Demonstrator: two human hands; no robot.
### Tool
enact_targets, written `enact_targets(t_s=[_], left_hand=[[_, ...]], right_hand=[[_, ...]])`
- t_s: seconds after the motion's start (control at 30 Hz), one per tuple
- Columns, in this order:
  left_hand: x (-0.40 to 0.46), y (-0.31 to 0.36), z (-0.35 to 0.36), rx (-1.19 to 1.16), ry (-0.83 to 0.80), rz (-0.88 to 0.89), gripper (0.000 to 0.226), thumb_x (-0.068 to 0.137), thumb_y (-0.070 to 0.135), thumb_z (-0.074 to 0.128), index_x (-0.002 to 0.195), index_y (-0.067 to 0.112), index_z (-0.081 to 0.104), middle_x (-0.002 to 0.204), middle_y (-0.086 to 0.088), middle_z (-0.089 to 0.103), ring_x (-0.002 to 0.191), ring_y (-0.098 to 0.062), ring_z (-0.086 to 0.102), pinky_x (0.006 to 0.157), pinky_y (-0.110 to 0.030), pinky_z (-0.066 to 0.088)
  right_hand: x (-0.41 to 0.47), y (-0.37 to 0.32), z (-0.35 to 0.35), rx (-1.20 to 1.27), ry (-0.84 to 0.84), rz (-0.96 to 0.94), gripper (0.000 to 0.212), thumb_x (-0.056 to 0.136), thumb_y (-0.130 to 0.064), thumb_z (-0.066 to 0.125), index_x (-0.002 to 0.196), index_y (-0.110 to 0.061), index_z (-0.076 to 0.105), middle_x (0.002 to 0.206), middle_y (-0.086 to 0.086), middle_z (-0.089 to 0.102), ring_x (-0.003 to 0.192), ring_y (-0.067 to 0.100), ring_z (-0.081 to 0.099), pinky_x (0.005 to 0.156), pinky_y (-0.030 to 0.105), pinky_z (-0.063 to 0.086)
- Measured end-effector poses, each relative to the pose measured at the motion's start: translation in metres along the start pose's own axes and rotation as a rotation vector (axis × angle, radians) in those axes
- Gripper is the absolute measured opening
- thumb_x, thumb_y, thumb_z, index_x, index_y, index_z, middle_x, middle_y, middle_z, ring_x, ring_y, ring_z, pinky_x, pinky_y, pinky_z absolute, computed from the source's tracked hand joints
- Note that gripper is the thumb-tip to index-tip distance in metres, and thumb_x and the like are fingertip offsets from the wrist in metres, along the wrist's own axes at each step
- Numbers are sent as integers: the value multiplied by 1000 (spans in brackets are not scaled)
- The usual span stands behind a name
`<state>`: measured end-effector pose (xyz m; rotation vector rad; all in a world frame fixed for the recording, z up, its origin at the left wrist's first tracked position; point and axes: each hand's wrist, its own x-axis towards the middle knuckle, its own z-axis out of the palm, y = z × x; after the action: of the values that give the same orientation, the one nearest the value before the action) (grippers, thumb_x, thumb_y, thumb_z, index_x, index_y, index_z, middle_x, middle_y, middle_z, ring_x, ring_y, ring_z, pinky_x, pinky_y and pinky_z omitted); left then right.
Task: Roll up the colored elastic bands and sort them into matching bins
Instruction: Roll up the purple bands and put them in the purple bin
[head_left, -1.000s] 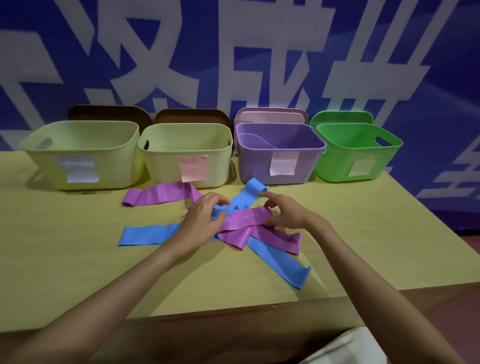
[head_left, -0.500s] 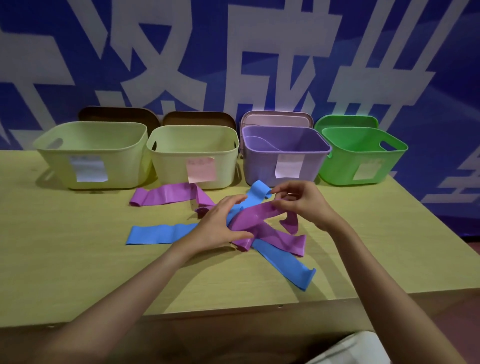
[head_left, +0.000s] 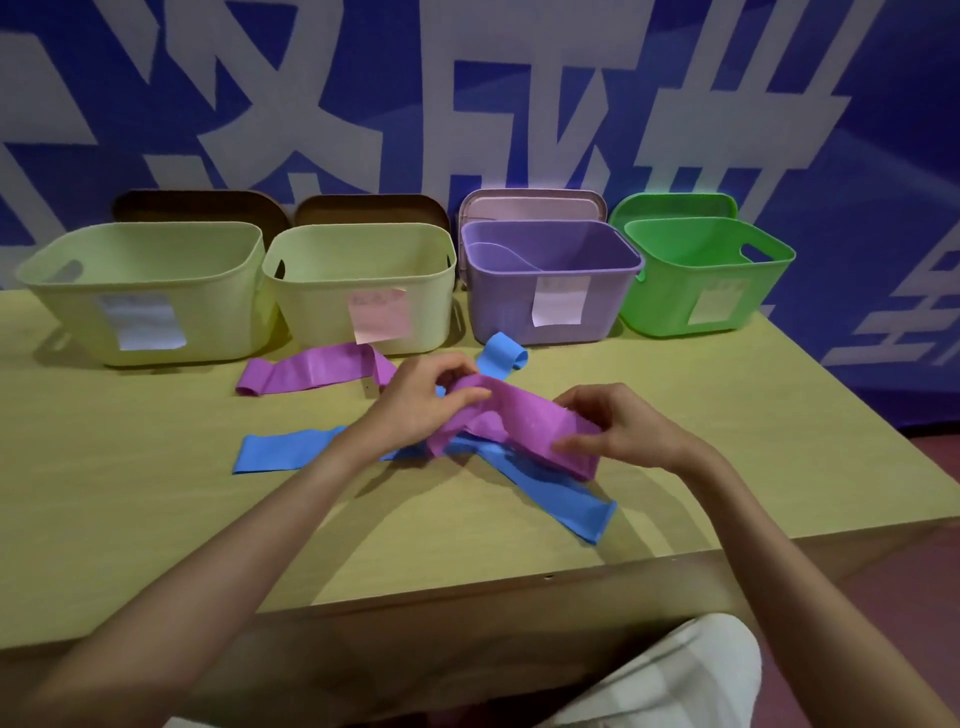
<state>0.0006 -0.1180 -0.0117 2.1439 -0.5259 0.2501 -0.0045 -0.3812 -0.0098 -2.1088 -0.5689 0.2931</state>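
- Just beyond both hands, four bins stand in a close row: two pale yellow bins (head_left: 140, 291) (head_left: 363, 280), a purple bin (head_left: 550, 280) and a green bin (head_left: 706, 275); only slim gaps between them.
- Left of the left hand (head_left: 415, 402), a purple band (head_left: 311, 371) and a blue band (head_left: 285, 452) lie flat on the table (head_left: 130, 493).
- Under and nearer than the right hand (head_left: 618, 431), another blue band (head_left: 561, 499) runs toward the table edge.
- Right of the right hand, bare tabletop lies open.
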Motion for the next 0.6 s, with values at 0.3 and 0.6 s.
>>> enact_targets(t_s=[0.3,0.6], left_hand=[[-9,14,-31,-125,-17,-67,5,82,5,70,80,9,73,73,4,70,68,-1,59,68,-18,47],[-58,-29,-53,36,-299,-252,26,69,10,83,89,19,70,78,6,65,70,0,54,69,-16,45]], right_hand=[[-10,4,-17,-137,59,42,21,75,7,73,74,-13,66,70,1,64,60,1,54,70,22,48],[5,16,-5,119,444,63,27,77,15,67,91,-8,67,72,2,63,60,-1,56,62,13,49]])
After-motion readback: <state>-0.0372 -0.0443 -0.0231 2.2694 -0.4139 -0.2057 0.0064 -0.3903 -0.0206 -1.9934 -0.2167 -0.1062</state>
